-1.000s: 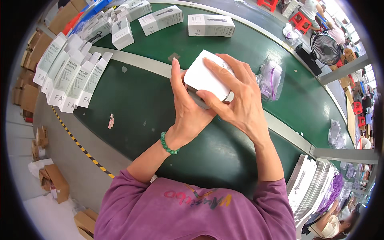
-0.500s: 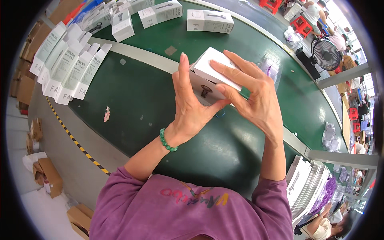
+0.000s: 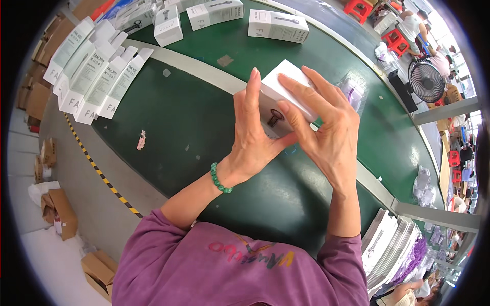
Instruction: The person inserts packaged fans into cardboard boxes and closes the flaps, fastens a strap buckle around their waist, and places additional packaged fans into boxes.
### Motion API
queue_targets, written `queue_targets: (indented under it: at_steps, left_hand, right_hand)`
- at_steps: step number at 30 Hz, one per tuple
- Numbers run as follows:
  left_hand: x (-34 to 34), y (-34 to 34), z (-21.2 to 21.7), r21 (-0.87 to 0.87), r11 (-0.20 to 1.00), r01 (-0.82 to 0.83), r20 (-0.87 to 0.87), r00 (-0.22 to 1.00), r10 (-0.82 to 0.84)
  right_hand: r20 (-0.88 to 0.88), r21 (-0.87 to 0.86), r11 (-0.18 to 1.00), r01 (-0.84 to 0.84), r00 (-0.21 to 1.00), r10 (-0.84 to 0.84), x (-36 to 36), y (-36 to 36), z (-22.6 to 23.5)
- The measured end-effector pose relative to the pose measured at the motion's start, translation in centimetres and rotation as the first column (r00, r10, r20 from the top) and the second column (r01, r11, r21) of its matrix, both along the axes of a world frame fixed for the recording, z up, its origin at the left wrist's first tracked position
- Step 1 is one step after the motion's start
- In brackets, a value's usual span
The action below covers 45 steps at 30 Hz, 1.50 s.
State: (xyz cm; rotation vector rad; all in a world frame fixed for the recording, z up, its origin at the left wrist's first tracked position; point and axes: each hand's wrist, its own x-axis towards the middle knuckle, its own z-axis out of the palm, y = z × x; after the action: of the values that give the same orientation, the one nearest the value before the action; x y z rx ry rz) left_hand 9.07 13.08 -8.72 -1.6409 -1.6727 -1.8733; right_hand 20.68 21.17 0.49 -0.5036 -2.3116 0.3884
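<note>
hands: left point(image 3: 253, 136), right point(image 3: 326, 133) clasp white box point(image 3: 284, 90) | green table point(image 3: 168, 132) open leftward

I wear a purple top point(image 3: 240, 265) with pushed-up sleeves and orange-yellow chest lettering, plus a green bead bracelet point(image 3: 220, 178) on my left wrist.

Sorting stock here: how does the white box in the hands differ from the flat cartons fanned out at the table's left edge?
The white box is assembled and held above the table between left hand and right hand; the flat cartons are unfolded, overlapping on the table. The box looks squat, the cartons long and narrow. Both are white printed packaging.
</note>
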Motion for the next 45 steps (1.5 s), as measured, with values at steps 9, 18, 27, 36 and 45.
queue_targets:
  at_steps: [9,18,27,36,45]
  left_hand:
    - [-0.1,0.0,0.0,0.023,1.0,0.005,-0.004,1.0,-0.005]
    - [-0.2,-0.3,0.4,0.028,0.999,-0.03,-0.052,0.998,0.031]
    - [-0.3,0.4,-0.7,0.112,0.994,0.0,0.002,1.0,0.0]
    - [-1.9,0.1,0.0,0.033,0.997,-0.072,-0.099,0.992,0.075]
    - [-21.7,-7.9,6.7,-0.098,0.723,-0.684,-0.562,0.637,0.527]
  right_hand:
    - [0.012,0.015,1.0,0.003,1.0,-0.003,-0.1,-0.1,0.1]
    - [-0.001,0.083,0.996,-0.041,0.999,0.041,0.1,0.6,-0.6]
    - [-0.12,0.102,0.99,-0.101,0.986,0.113,-0.5,0.6,-4.1]
    - [-0.107,0.039,0.998,-0.04,0.993,0.044,-1.1,0.5,-3.8]
    - [-0.253,-0.778,0.628,-0.001,0.916,-0.312,-5.9,20.4,-4.0]
